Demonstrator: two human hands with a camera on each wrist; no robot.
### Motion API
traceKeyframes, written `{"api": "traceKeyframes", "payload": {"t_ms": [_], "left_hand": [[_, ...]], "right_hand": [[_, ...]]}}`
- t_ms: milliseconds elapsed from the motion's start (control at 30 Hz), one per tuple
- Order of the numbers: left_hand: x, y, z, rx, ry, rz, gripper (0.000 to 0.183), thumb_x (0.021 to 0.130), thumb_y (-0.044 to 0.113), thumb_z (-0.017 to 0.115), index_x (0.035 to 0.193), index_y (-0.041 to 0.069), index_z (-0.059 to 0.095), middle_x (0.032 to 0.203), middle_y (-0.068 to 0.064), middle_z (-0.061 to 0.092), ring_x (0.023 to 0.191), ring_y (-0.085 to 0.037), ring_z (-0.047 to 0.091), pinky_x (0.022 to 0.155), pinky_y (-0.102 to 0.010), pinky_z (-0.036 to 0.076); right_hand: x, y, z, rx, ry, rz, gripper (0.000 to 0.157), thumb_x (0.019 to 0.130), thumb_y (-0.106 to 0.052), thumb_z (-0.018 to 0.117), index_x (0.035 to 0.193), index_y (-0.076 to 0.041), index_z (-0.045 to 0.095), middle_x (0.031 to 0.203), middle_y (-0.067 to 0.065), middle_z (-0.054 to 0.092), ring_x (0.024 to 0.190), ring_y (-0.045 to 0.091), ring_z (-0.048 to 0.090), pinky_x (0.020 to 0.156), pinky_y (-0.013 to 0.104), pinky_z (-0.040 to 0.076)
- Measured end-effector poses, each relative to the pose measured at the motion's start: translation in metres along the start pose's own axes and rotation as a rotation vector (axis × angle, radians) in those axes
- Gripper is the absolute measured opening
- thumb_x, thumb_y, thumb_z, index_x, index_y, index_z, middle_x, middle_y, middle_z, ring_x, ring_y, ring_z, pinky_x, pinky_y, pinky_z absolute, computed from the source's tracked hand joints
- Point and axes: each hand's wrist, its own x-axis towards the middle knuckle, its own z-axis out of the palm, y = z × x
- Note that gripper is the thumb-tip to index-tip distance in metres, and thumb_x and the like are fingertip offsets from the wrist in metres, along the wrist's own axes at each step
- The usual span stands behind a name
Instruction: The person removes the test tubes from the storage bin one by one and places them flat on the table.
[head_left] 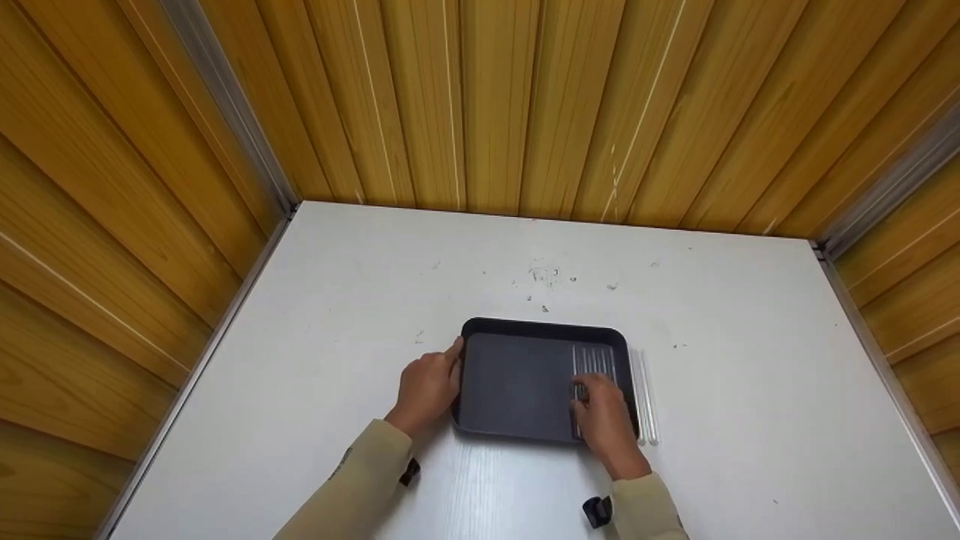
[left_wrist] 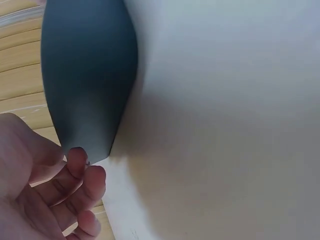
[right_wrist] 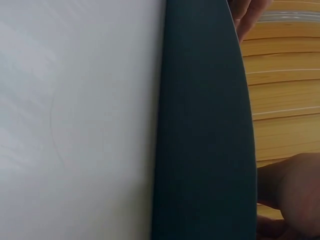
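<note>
A dark grey rectangular tray (head_left: 517, 386) lies on the white table. Several clear tubes (head_left: 594, 358) sit side by side along its right end. My right hand (head_left: 604, 424) reaches over the near right part of the tray, thumb and fingertips pinching at the leftmost tube of the row and partly covering the others. At the tray's left side my left hand (head_left: 427, 386) rests against the outer wall, one finger pointing along the rim. In the left wrist view the fingers (left_wrist: 92, 182) bend loosely near the tray corner.
Two more clear tubes (head_left: 646, 397) lie on the table (head_left: 360, 300) just outside the tray's right wall. Dark marks (head_left: 544, 276) spot the tabletop beyond the tray. Wood-look panels (head_left: 487, 105) wall in the table at the back and both sides.
</note>
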Motion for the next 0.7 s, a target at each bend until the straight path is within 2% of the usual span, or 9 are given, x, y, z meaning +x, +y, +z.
{"api": "traceKeyframes", "payload": {"t_ms": [133,367,567,700], "left_hand": [[0.0013,0.0013,-0.0029,-0.036,-0.002,-0.02,0.034,0.098,0.011,0.065,0.13,0.003,0.064,0.078,-0.009,0.068,0.061,-0.017,0.054,0.059,-0.039,0.048],[0.0041,0.0012,-0.0042,-0.079,-0.032,-0.046,0.011,0.098,0.01,0.064,0.104,0.007,0.055,0.077,-0.007,0.065,0.062,-0.019,0.058,0.057,-0.039,0.048],[0.0068,0.0022,-0.0065,-0.086,-0.081,-0.06,0.009,0.099,0.01,0.063,0.097,0.008,0.054,0.08,-0.007,0.064,0.069,-0.025,0.062,0.06,-0.043,0.049],[0.0077,0.0016,-0.0069,-0.08,-0.09,-0.06,0.011,0.098,0.011,0.063,0.095,0.008,0.053,0.076,-0.008,0.062,0.067,-0.027,0.063,0.058,-0.044,0.049]], "right_hand": [[-0.0001,-0.0007,0.003,-0.007,0.004,-0.008,0.03,0.081,0.015,0.072,0.11,0.006,0.07,0.106,0.018,0.065,0.088,0.028,0.065,0.074,0.044,0.054],[-0.0004,-0.0029,0.0045,-0.011,-0.027,0.015,0.028,0.083,0.013,0.072,0.11,0.005,0.07,0.104,0.015,0.064,0.089,0.026,0.062,0.075,0.044,0.052],[0.0,-0.0039,0.0057,-0.008,-0.053,0.051,0.029,0.084,0.013,0.072,0.112,0.005,0.069,0.106,0.016,0.063,0.093,0.028,0.062,0.078,0.045,0.053],[0.0003,-0.0054,0.0062,-0.023,-0.065,0.041,0.03,0.085,0.011,0.073,0.114,0.006,0.069,0.108,0.017,0.063,0.095,0.028,0.063,0.078,0.044,0.053]]}}
